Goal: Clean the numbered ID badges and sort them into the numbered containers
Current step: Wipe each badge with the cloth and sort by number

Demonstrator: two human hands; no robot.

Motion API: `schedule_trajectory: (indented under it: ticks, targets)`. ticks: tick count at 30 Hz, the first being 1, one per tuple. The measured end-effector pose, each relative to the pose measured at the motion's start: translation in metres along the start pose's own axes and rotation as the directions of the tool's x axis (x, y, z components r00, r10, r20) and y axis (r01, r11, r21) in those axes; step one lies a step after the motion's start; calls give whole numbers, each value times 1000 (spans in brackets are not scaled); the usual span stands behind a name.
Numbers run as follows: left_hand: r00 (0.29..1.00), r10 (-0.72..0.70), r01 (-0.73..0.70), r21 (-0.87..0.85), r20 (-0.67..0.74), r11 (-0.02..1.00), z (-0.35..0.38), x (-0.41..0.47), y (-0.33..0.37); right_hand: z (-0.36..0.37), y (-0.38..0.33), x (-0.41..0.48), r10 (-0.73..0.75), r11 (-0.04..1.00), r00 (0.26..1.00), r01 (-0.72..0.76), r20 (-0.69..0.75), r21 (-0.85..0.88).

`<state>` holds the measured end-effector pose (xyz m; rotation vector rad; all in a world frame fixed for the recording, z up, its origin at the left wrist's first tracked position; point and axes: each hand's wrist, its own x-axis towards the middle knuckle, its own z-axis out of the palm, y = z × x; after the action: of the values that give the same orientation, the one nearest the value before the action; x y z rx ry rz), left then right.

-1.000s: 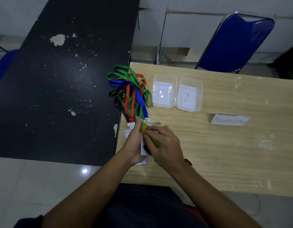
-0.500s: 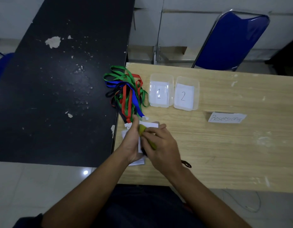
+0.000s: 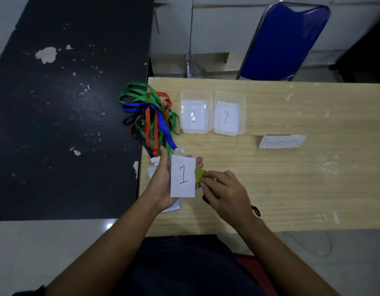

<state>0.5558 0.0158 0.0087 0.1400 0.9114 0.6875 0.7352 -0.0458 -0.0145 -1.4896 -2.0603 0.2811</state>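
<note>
My left hand (image 3: 161, 184) holds a white badge marked 1 (image 3: 182, 176) face up, thumb on its left edge and fingers behind it. Just to the badge's right, my right hand (image 3: 225, 193) pinches a yellow-green cloth (image 3: 200, 175) that touches the badge's right edge. More badges (image 3: 153, 170) lie under my left hand, mostly hidden. Their green, red, blue and black lanyards (image 3: 151, 116) spread over the table's left edge. Two clear containers stand behind: one labelled 1 (image 3: 196, 96), one labelled 2 (image 3: 229, 97).
A folded paper sign (image 3: 281, 142) with handwriting stands to the right on the wooden table (image 3: 291, 184). A black table (image 3: 67, 114) with chipped paint adjoins on the left. A blue chair (image 3: 287, 39) stands behind the wooden table.
My right hand with the cloth has slid off the badge to its right side, uncovering the number 1. My left hand has turned the badge face up.
</note>
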Motion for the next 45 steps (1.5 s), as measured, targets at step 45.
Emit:
schedule_trajectory:
  ticks: [45]
  targets:
    - [945, 134, -30, 328, -300, 944, 7, -9, -6, 16, 45, 34, 250, 859, 954, -298, 167, 417]
